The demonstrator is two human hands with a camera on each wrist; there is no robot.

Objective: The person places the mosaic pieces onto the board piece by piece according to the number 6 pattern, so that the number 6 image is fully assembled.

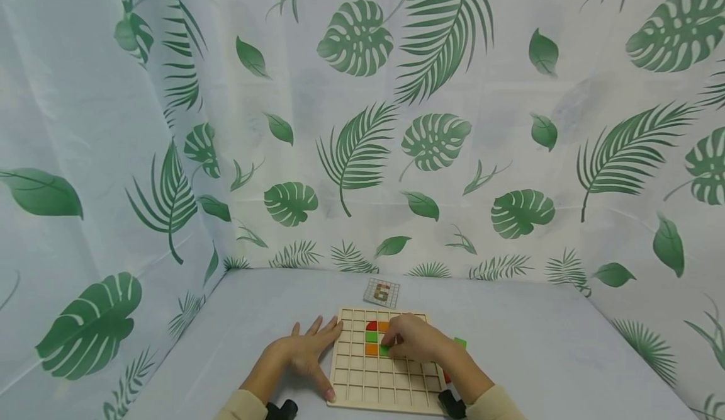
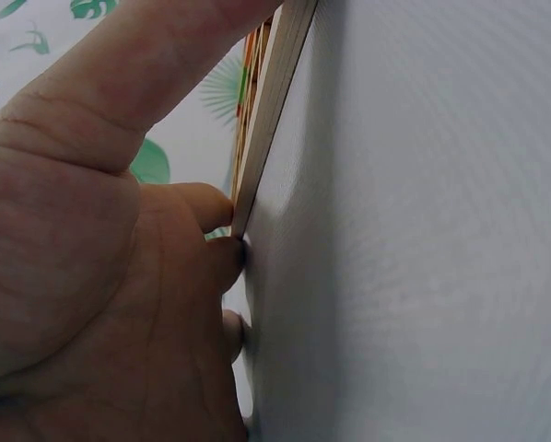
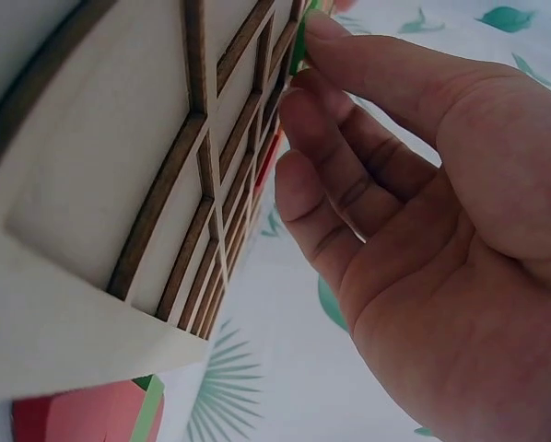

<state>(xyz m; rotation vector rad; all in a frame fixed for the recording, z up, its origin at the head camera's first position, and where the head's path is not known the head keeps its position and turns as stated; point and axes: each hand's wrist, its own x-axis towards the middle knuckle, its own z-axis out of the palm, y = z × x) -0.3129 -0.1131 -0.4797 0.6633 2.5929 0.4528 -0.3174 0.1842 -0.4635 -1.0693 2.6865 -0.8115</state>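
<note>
Tile-laying looks to be the work in hand, with one piece apparently being set. The right hand [image 1: 416, 338] pinches a green tile [image 1: 384, 350] between thumb and fingers at a cell of the board [image 1: 351, 388], just right of the lower orange tile [image 1: 370, 349]. Whether it sits flat there I cannot tell (the fingers cover much of it). Above that orange tile lies another green one, then a red tile [image 1: 371, 326] with a curved edge, and beside the red one the upper orange tile [image 1: 383, 326].

The left hand [image 1: 306, 351] has its fingers spread and fairly straight, touching the board's left edge, probably to steady it.

The next move, I judge, calls for squaring the pinched tile within its ridges, pressing it down, then letting go without nudging its neighbours. The patterned card [image 1: 382, 292] beyond the board is likely the guide; a green piece [image 1: 460, 342] and a red piece [image 1: 447, 377] lie by the right forearm.
</note>
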